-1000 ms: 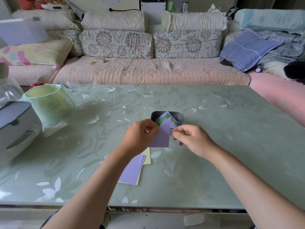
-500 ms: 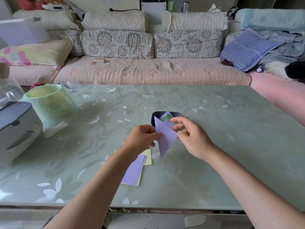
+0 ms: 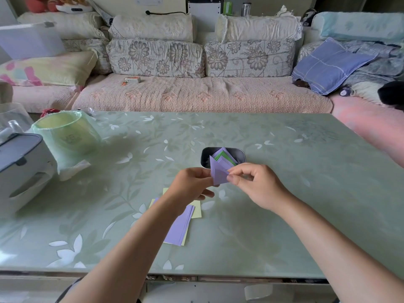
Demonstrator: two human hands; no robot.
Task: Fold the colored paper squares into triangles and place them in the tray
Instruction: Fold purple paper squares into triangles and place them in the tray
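Observation:
A purple paper, partly folded into a triangle, is held above the table between both hands. My left hand pinches its left edge. My right hand pinches its right corner with thumb and forefinger. Just behind the paper sits a small dark tray holding purple and green folded triangles. Near the table's front, under my left forearm, lies a stack of purple and yellow paper squares.
The green floral table carries a green-bagged bin and a grey-and-white appliance at the left. A sofa with cushions stands behind the table. A pink seat lies at the right edge.
The purple paper went from a flat square to a diagonal fold. Both hands rose slightly and drew closer together on it, near the tray.

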